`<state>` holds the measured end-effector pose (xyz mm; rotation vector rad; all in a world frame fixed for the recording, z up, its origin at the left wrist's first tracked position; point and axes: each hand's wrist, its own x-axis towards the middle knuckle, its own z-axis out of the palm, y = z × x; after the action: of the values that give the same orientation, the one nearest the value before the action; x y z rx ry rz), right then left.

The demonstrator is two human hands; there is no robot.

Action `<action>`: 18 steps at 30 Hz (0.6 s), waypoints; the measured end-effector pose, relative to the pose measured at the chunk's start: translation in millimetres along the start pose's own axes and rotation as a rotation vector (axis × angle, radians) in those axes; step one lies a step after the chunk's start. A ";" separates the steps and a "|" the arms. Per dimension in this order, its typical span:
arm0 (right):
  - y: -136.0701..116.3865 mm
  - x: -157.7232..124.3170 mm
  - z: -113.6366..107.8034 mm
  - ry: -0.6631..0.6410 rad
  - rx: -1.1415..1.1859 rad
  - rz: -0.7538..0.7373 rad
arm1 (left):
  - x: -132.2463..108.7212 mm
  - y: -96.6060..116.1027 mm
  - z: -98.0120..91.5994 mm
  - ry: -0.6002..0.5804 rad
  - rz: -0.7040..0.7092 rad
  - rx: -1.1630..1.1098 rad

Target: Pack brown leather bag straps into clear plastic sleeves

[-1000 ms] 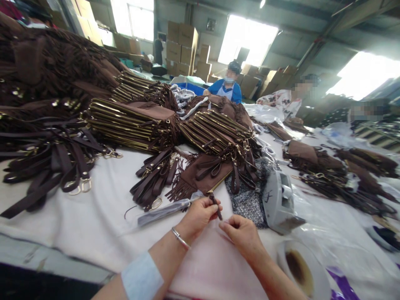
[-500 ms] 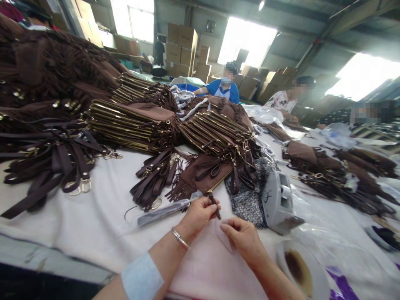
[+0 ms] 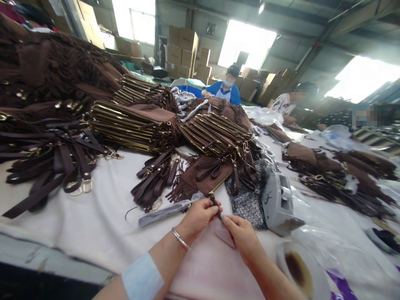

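My left hand (image 3: 200, 214), with a silver bangle at the wrist, pinches a small dark brown zipper pull (image 3: 215, 201) at the corner of a brown fringed pouch (image 3: 204, 177). Close on its right, my right hand (image 3: 239, 231) has thumb and forefinger pressed together at the lower end of the pull, with a thin translucent piece of film (image 3: 223, 234) hanging below the fingers. A long tool or strip wrapped in clear plastic (image 3: 165, 211) lies left of my left hand. Dark wrist straps (image 3: 154, 179) with gold clasps lie behind it.
Stacks of brown zippered pouches (image 3: 134, 125) rise behind. To the right stand a white tape dispenser (image 3: 278, 200) on patterned cloth and a large roll (image 3: 300, 271). More straps (image 3: 62, 166) lie at the left. Several people sit across the table.
My right hand has moved slightly left and up, so its fingertips now meet the end of the zipper pull. My left hand has hardly moved.
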<state>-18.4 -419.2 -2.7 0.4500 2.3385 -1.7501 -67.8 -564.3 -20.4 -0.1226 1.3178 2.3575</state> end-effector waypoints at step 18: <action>-4.0 30.1 12.5 0.123 0.218 0.034 | -7.1 10.3 -3.2 -0.060 -0.120 -0.077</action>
<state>-48.4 -428.3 -12.5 0.6443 2.2122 -2.0242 -66.1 -573.9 -11.9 -0.1492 1.1593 2.2935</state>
